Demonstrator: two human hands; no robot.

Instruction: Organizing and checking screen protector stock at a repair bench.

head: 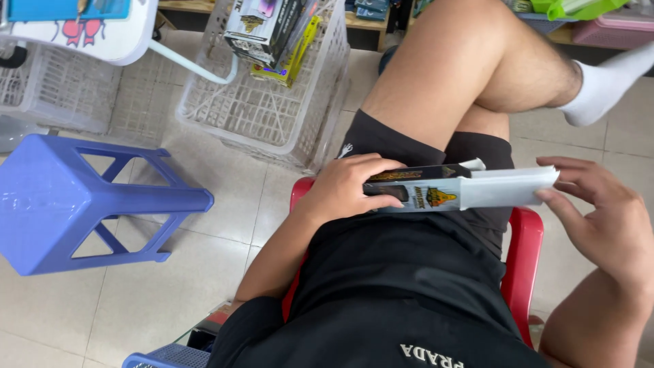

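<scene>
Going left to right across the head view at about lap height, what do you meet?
Blue plastic stool lying on its side → left hand gripping a small printed box → white inner tray sticking out of the box → right hand, fingertips at the tray's end.

Black printed box [415,187], white insert [507,187], red chair [524,238], blue stool [75,204].

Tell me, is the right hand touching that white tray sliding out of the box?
Touching. The head view shows the right hand fingertips pressed against the white tray end.
</scene>
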